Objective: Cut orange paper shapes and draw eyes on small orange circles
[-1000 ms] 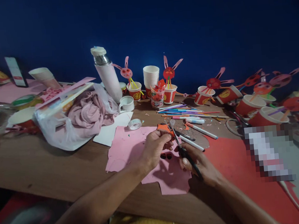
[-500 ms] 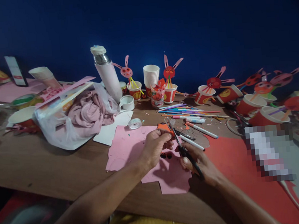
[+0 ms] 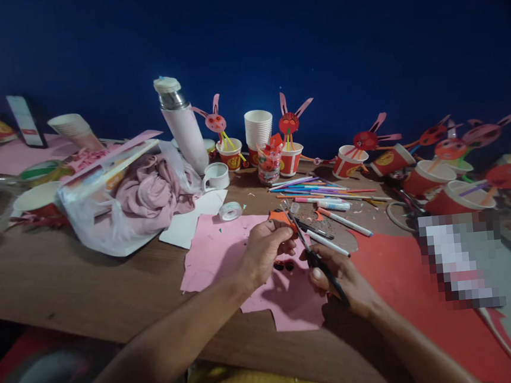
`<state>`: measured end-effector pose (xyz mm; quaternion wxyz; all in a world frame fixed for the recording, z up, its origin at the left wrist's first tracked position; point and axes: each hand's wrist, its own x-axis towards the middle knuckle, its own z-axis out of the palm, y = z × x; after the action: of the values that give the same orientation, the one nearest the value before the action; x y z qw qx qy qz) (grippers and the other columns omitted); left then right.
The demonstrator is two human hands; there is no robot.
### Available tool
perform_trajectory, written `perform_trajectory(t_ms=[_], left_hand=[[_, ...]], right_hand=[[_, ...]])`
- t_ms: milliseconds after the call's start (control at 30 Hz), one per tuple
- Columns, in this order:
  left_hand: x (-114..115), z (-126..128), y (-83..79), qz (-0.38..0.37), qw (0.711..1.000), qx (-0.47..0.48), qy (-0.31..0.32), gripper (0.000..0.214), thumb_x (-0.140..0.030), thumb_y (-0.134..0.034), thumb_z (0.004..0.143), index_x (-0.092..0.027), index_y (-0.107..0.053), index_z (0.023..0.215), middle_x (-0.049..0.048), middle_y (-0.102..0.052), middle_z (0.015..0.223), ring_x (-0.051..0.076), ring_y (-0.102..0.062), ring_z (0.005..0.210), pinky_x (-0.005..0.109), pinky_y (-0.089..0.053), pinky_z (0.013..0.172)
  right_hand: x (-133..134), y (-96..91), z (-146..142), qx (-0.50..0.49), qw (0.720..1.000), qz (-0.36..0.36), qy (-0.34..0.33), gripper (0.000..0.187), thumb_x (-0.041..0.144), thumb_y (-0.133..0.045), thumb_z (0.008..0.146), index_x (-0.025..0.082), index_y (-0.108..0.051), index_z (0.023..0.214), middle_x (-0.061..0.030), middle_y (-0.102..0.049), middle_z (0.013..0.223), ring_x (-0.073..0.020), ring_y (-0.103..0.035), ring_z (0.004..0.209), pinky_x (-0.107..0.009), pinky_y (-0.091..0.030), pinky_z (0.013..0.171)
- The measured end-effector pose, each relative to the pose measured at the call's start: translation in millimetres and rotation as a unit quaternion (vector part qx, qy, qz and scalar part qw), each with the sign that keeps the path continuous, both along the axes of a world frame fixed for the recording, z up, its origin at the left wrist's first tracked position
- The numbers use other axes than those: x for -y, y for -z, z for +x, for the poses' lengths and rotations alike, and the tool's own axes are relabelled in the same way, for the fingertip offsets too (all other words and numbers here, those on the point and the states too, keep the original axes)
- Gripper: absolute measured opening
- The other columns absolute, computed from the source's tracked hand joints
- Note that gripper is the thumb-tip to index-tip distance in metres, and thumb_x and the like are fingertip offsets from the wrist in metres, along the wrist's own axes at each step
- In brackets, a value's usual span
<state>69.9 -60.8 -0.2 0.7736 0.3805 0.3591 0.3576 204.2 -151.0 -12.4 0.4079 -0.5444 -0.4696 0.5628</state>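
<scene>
My left hand (image 3: 267, 247) pinches a small piece of orange paper (image 3: 279, 215) above a pink sheet of paper (image 3: 213, 249). In my right hand (image 3: 336, 274) is a pair of black-handled scissors (image 3: 319, 262). Their blades point up and away from me, right at the edge of the orange piece by my left fingertips. Below my hands, small dark round cut-outs with orange rims (image 3: 283, 266) lie on the pink sheet. My fingers hide part of the orange piece.
Behind lie markers (image 3: 338, 222), coloured sticks (image 3: 313, 187) and a tape roll (image 3: 230, 211). A plastic bag (image 3: 101, 223), thermos (image 3: 184, 132) and white cup (image 3: 216, 176) stand left. Rabbit-figure paper cups (image 3: 291, 160) line the back and right. Red paper (image 3: 389, 287) lies at right.
Almost nothing differs. Both hands, the scissors and the orange paper keep nearly the same place, and the view has shifted very slightly.
</scene>
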Motion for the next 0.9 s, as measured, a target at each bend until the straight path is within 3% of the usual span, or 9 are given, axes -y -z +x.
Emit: perform_trajectory(t_ms=[733,900], left_hand=[[-0.5,-0.8,1.9,-0.004,1.0,0.001,0.012,0.01,-0.02,-0.06,0.06,-0.013,-0.054,0.065,-0.0014,-0.053,0.057,0.007,-0.047,0.048,0.021,-0.039,0.049],[-0.2,-2.2,0.8,-0.022,1.0,0.0,0.01,0.011,-0.022,-0.06,0.063,-0.014,-0.053,0.066,-0.0003,-0.056,0.06,0.008,-0.049,0.048,0.02,-0.036,0.044]], right_hand=[[-0.3,3.1,0.7,0.008,1.0,-0.01,0.019,0.047,0.058,-0.064,0.066,0.018,-0.049,0.086,0.006,-0.048,0.054,-0.0079,-0.045,0.042,-0.021,-0.037,0.039],[-4.7,1.2,10.9,0.058,0.998,0.007,0.037,0.05,0.057,-0.06,0.07,0.015,-0.053,0.097,0.005,-0.05,0.053,-0.0085,-0.045,0.04,-0.021,-0.036,0.039]])
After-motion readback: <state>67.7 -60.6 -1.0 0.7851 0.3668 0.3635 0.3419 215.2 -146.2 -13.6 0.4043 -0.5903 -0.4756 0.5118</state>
